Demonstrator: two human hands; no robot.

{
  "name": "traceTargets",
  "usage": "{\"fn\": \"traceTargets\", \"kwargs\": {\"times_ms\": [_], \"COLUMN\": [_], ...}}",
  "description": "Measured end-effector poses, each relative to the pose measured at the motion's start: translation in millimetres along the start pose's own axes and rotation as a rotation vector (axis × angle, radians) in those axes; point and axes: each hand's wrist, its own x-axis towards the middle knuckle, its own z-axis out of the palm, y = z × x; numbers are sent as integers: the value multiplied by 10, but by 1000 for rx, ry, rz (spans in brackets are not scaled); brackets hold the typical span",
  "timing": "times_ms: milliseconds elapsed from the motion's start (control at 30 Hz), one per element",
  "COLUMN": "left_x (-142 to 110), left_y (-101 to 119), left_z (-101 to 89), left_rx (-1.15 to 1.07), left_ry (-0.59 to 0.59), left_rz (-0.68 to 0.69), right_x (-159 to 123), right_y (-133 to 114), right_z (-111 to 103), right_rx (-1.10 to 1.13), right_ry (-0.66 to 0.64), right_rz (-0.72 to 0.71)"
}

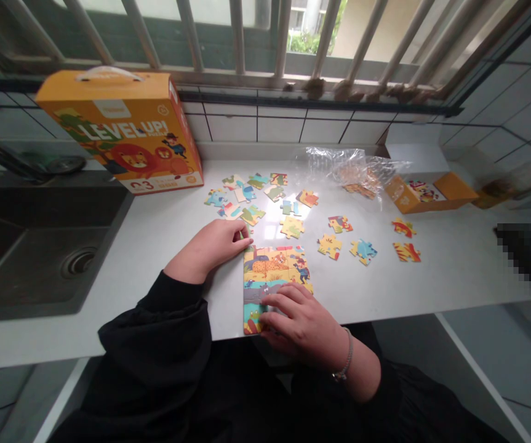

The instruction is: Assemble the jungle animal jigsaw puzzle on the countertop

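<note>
A partly joined jigsaw puzzle (272,266) of animals lies near the counter's front edge. My right hand (295,320) rests over its lower right part, fingers bent but apart, covering some of the picture. At the puzzle's upper left corner, my left hand (219,246) has its thumb and fingers pinched together. A sliver of green at those fingertips looks like the edge of a puzzle piece; most of it is hidden. Just beyond lie several loose pieces, among them a yellow piece (291,227) and a green piece (252,215).
An orange puzzle box (127,135) stands at the back left, beside a dark sink (108,246). More pieces, including a blue one (363,251) and a striped one (407,252), lie rightward. Behind them are a clear plastic bag (339,163) and an open orange tray (454,192).
</note>
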Motion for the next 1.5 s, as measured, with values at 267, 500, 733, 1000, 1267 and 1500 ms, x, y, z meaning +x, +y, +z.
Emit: {"fn": "traceTargets", "kwargs": {"times_ms": [267,500,733,1000,1267,1500], "left_x": [-7,-21,-15,-4,-4,-15], "left_y": [4,49,62,22,0,32], "left_z": [-4,-35,-41,-22,-29,-33], "left_rx": [16,31,26,52,68,47], "left_ry": [-1,11,6,11,67,50], "left_rz": [4,1,-13,-6,-42,-44], "right_x": [14,29,39,58,38,-231], "right_y": [7,47,124,157,146,177], "right_z": [-18,-42,-59,-59,-106,-221], "right_rx": [10,-33,-57,-63,-61,-37], "right_ry": [-10,-39,-36,-28,68,145], "right_rz": [5,31,74,72,25,110]}}
